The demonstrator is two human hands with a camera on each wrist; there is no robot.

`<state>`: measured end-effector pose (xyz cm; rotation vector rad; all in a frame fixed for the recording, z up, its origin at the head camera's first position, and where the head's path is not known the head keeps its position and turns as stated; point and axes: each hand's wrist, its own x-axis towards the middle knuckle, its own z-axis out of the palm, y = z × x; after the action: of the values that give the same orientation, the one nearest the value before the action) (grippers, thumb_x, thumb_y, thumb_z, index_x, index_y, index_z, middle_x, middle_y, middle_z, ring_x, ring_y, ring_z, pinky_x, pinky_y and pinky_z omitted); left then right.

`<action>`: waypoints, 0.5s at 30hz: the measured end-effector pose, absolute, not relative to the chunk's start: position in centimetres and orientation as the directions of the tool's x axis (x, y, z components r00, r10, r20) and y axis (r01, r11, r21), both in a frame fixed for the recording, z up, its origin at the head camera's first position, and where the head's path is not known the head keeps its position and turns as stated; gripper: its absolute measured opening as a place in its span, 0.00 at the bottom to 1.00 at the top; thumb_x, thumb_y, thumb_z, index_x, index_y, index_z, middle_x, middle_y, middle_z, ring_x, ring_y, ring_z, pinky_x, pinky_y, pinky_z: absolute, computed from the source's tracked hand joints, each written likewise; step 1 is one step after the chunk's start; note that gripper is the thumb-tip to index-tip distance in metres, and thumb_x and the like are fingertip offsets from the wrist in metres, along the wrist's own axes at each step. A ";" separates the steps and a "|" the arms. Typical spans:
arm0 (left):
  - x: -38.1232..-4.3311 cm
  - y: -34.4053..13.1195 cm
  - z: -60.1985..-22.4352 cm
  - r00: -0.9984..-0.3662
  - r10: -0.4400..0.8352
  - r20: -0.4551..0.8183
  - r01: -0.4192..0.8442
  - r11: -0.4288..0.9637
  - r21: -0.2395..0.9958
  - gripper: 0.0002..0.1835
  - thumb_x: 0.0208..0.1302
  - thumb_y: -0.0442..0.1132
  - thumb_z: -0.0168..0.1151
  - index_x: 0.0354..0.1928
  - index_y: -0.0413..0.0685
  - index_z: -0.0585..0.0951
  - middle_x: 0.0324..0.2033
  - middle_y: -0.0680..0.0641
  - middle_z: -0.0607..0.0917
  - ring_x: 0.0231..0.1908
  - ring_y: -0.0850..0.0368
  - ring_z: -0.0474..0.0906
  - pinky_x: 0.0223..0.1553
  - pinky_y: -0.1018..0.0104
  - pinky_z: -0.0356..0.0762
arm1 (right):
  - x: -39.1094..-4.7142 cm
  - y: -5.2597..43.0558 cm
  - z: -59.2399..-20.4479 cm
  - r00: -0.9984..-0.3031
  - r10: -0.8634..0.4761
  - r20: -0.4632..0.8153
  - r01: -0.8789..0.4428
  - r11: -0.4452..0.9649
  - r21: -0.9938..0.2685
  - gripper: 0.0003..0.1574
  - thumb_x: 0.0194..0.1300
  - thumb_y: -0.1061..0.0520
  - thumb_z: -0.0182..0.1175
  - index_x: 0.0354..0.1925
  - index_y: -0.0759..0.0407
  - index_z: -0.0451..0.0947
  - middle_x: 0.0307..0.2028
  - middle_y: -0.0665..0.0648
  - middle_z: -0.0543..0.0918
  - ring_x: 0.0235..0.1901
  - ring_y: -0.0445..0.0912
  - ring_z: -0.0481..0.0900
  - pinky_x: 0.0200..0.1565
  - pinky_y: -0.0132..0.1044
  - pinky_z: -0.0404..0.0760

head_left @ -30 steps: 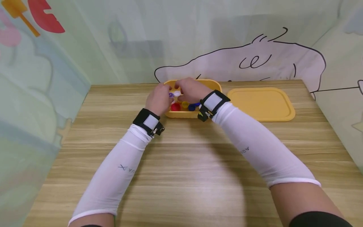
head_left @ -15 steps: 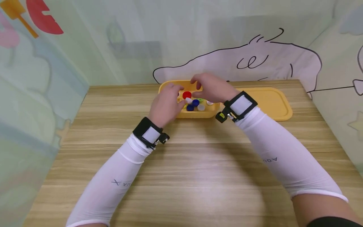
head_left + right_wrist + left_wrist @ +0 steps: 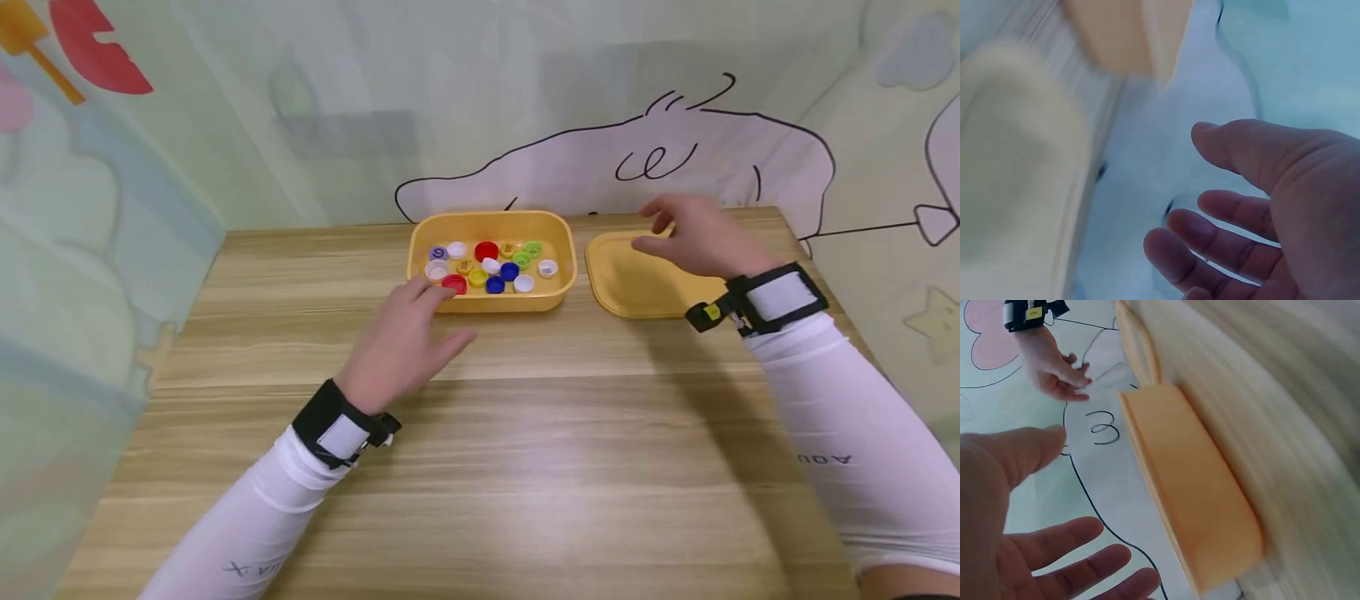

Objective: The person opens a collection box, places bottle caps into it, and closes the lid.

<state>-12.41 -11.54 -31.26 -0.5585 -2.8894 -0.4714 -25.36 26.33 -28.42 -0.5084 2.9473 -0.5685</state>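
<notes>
A yellow-orange plastic box (image 3: 495, 303) stands at the back of the table, holding several bottle caps; among them are a red cap (image 3: 487, 251), a blue cap (image 3: 510, 272) and a white cap (image 3: 524, 284). My left hand (image 3: 397, 346) hovers in front of the box's left corner, fingers spread and holding nothing. Over the flat yellow lid (image 3: 637, 283), to the right of the box, my right hand (image 3: 705, 237) hangs in the air with loosely bent, separate fingers and nothing in them. In the left wrist view the box's outer side (image 3: 1191, 487) shows beyond the fingers.
The wooden table (image 3: 510, 450) reaches back to a printed curtain (image 3: 480, 100) right behind the box. More printed fabric (image 3: 67, 275) hangs along the left side. The lid lies flat, close to the box's right end.
Both hands have come out of the box. The left moved down and left, toward me; the right moved right, over the lid. The caps in the box are now in full view.
</notes>
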 end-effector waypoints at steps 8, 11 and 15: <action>-10.6 -15.1 -33.5 -0.923 0.309 0.231 0.352 0.919 0.176 0.44 0.59 0.69 0.61 0.67 0.43 0.73 0.66 0.37 0.70 0.67 0.40 0.62 0.66 0.45 0.59 | -26.6 34.9 -31.3 -0.981 -0.182 -0.062 -0.154 0.936 -0.316 0.49 0.66 0.32 0.58 0.63 0.73 0.68 0.50 0.77 0.74 0.46 0.67 0.73 0.41 0.60 0.74; -10.4 -16.1 -34.4 -0.926 0.296 0.235 0.334 0.931 0.145 0.47 0.58 0.72 0.59 0.69 0.45 0.71 0.70 0.35 0.65 0.70 0.36 0.56 0.67 0.40 0.54 | -26.6 36.8 -32.5 -0.988 -0.125 -0.088 -0.091 0.943 -0.320 0.49 0.67 0.32 0.58 0.61 0.74 0.69 0.50 0.78 0.75 0.46 0.67 0.74 0.41 0.60 0.74; -10.4 -17.2 -35.6 -0.940 0.267 0.213 0.299 0.945 0.133 0.51 0.57 0.76 0.55 0.72 0.46 0.67 0.73 0.34 0.58 0.72 0.32 0.48 0.67 0.36 0.49 | -26.4 38.6 -33.9 -0.992 -0.054 -0.116 -0.013 0.946 -0.324 0.49 0.68 0.33 0.56 0.61 0.77 0.67 0.50 0.79 0.74 0.45 0.67 0.74 0.41 0.60 0.74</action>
<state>-10.40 -17.16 -35.65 -0.4275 -2.9068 -0.2421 -26.40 38.62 -33.88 -0.0514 2.9770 -0.4941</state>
